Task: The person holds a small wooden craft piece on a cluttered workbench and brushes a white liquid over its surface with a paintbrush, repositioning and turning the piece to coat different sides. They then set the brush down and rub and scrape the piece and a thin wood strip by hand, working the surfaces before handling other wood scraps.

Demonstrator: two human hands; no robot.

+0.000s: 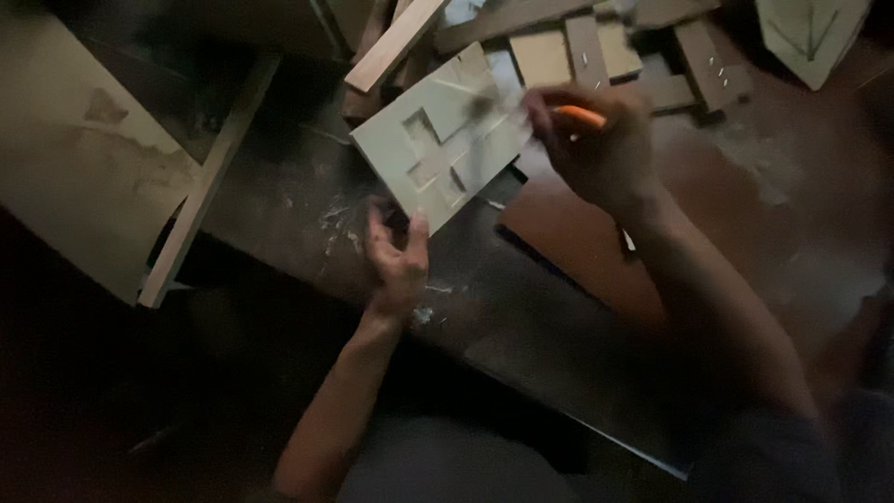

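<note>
A pale rectangular wooden panel (438, 140) with carved square recesses lies tilted on a dark workbench (521, 317). My left hand (396, 261) grips the panel's near corner, thumb on top. My right hand (596, 149) is closed around an orange-handled tool (579, 115), its working end blurred over the panel's right edge. Pale wood shavings (340, 224) lie beside my left hand.
Several wood offcuts and blocks (643, 56) pile at the back. A long strip (396, 42) leans over the panel's far corner. A large pale board (84, 168) with an edge batten (209, 177) lies at the left. Another carved panel (810, 37) sits top right.
</note>
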